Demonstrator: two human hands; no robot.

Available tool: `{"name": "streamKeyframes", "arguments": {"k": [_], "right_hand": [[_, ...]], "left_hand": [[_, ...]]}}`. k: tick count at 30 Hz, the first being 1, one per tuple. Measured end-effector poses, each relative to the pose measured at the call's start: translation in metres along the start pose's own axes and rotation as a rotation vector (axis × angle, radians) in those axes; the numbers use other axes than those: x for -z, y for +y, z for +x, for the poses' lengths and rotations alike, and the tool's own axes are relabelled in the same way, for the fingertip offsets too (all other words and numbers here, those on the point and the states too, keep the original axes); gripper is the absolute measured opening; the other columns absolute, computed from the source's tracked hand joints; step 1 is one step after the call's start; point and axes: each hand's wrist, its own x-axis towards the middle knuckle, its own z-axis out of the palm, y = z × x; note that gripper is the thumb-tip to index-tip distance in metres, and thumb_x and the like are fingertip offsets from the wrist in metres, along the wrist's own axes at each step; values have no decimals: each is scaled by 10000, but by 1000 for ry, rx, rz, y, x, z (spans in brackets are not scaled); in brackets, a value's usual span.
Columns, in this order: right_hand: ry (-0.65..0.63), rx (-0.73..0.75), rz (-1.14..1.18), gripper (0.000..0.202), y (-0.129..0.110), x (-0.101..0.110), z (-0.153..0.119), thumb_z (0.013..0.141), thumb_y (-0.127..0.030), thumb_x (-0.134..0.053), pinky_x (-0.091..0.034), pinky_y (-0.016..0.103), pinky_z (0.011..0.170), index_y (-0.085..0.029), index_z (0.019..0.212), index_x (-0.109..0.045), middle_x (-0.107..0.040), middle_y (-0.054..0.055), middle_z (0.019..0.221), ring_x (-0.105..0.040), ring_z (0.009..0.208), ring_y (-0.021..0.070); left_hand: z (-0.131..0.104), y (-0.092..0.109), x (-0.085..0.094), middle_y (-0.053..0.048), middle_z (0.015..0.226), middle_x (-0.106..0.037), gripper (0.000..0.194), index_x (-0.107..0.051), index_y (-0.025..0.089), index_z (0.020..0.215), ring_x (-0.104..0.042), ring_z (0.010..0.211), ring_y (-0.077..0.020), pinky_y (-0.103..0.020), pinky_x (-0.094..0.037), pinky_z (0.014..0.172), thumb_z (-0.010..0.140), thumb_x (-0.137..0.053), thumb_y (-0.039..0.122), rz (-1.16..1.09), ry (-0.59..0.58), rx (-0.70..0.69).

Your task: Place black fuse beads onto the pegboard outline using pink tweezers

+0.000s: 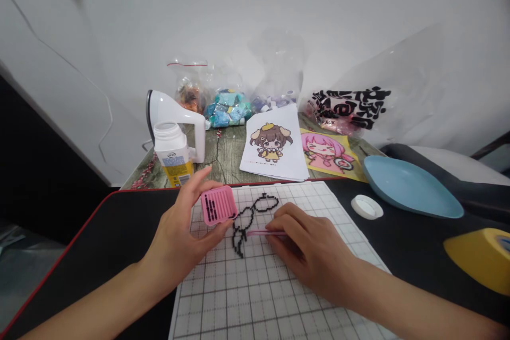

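Note:
My left hand (191, 223) grips a small pink ridged bead tray (225, 203) by its sides, tilted up above the board. Short rows of black beads (211, 210) lie in its left grooves. Pinched in my right hand (305, 236) is a thin pink tool, seemingly tweezers (263, 232), with the tip at the black bead outline (244, 218). Whether a bead is at that tip is too small to tell. The curved outline stands on a white gridded pegboard (255, 297), and my right hand rests over the board's right part.
Behind the board are a white bottle (171, 143), a white handheld appliance (171, 109), a printed character sheet (273, 143), a pink-haired picture (324, 151) and bagged items (229, 109). To the right lie a white cap (366, 206), a blue plate (414, 186) and a yellow roll (478, 257).

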Motion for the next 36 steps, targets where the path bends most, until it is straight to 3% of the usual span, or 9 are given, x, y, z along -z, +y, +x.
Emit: {"name": "streamKeyframes", "arguments": {"k": [19, 27, 36], "right_hand": [[28, 27, -1, 71, -2, 2, 0, 931, -194, -476, -413, 239, 430, -181, 901, -539, -602, 26, 770, -541, 548, 122], [130, 3, 81, 170, -1, 2, -1, 958, -141, -444, -507, 243, 560, -168, 1097, -538, -607, 74, 960, -605, 751, 133], [103, 57, 13, 94, -2, 4, 0, 946, -179, -467, -452, 232, 479, -181, 1009, -537, -621, 55, 888, -565, 620, 111]], "left_hand": [[1, 1, 0, -47, 1199, -641, 734, -280, 343, 1420, -649, 1057, -234, -451, -515, 951, 812, -692, 324, -8, -3, 0], [-5, 5, 2, -38, 1200, -669, 821, -256, 361, 1437, -658, 1091, -224, -397, -525, 964, 781, -748, 325, -32, -163, -65], [-7, 5, 1, -30, 1203, -678, 836, -277, 377, 1440, -669, 1076, -223, -390, -533, 966, 766, -769, 325, -51, -153, -76]]}}
